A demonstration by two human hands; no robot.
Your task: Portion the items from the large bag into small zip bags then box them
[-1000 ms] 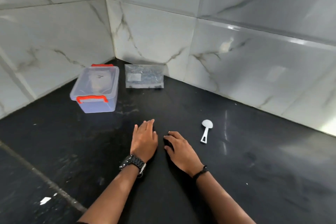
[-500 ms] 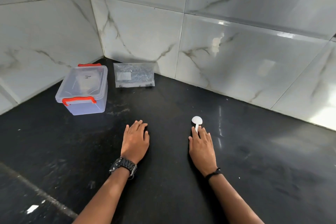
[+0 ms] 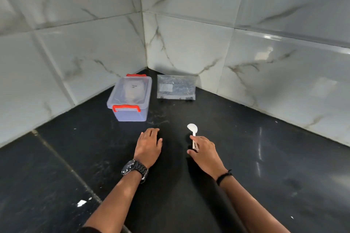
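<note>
Gripping the small white plastic scoop [image 3: 193, 131] by its handle, the right hand [image 3: 205, 152] readies to portion; the left hand [image 3: 149, 146] lies flat. Clear large bag [image 3: 176, 87] at twelve o'clock, red-latched clear box [image 3: 131, 98] at eleven, both unopened; opening comes next.

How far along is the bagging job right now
Barely started. Nothing looks portioned: the large bag leans unopened against the wall and the box has its lid on. In hand: the right hand grips the white scoop; the left hand rests flat on the counter. Left: filling, boxing.
</note>
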